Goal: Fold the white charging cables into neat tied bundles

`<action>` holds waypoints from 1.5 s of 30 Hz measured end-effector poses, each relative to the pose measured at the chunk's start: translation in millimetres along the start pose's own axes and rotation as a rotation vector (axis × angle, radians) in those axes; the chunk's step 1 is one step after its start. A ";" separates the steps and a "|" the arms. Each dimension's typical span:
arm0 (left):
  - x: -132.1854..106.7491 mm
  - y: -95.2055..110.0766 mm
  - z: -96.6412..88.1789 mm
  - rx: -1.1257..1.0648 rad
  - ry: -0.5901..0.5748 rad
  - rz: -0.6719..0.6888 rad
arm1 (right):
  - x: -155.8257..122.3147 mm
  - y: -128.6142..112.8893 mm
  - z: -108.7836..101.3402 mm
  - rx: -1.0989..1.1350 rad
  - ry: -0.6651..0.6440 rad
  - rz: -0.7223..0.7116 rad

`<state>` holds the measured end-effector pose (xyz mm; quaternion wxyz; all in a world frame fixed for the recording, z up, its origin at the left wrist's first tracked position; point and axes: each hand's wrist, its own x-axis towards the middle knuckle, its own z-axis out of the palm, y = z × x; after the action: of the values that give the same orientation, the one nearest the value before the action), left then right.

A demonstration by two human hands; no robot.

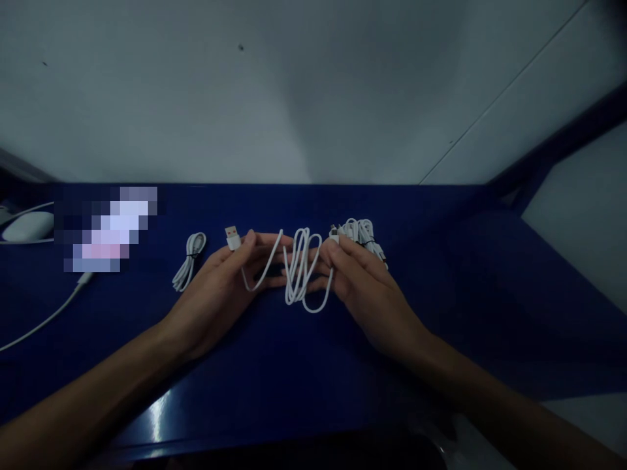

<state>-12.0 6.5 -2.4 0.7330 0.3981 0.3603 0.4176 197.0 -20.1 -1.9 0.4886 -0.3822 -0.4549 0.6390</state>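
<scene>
A white USB cable [298, 267] hangs in loose coils between my two hands, over the blue table. My left hand [230, 274] pinches it just below its USB plug, which points up with its metal end showing. At the other end, my right hand [360, 277] grips a second connector between thumb and fingers. The fingers of both hands reach behind the coils and partly support them. Behind my right hand lies a pile of white cables [362, 232], partly hidden by it. Left of my left hand rests a bundled white cable [190, 261] with a dark tie.
On the left of the blue table [304, 372] lies a blurred-out bright device [115, 225] with a white cord [53, 316] plugged in. A white rounded object [28, 226] sits at the far left. A pale wall [274, 98] rises behind the table.
</scene>
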 end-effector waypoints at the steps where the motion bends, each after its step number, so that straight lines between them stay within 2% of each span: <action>1: -0.5 0.1 0.6 -0.002 -0.014 0.001 | 0.1 -0.7 0.6 -0.005 0.000 -0.004; 4: -1.6 1.3 2.3 -0.005 -0.021 -0.014 | 1.3 -2.2 1.4 -0.022 0.045 0.021; 7: -1.7 3.3 3.4 -0.007 0.053 -0.010 | 2.6 -3.1 1.2 -0.019 0.089 0.055; 13: 0.2 5.8 1.9 0.010 0.147 -0.016 | 2.7 -4.3 -0.2 -0.064 0.128 0.023; 21: 1.1 0.4 -4.8 0.006 0.170 -0.007 | 2.6 -5.4 -2.9 0.028 0.117 -0.003; 30: -0.1 3.2 -1.2 -0.007 0.219 0.005 | 3.6 -4.4 -2.6 0.105 0.212 0.054; 34: -0.5 3.4 0.6 -0.006 0.204 -0.004 | 4.4 -3.6 -3.1 0.107 0.244 0.057; 39: -1.2 4.7 2.1 -0.074 0.167 -0.018 | 5.4 -4.3 -4.3 0.159 0.216 0.141; 43: -1.9 5.4 2.1 -0.127 0.113 -0.110 | 4.3 -4.6 -4.6 0.178 0.124 0.182; 45: -1.8 5.0 1.2 -0.143 0.061 -0.154 | 3.4 -4.5 -4.5 0.161 0.124 0.176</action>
<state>-13.3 6.2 2.9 0.7782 0.3030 0.3813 0.3965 201.6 -15.3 0.9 0.4867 -0.4190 -0.3359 0.6890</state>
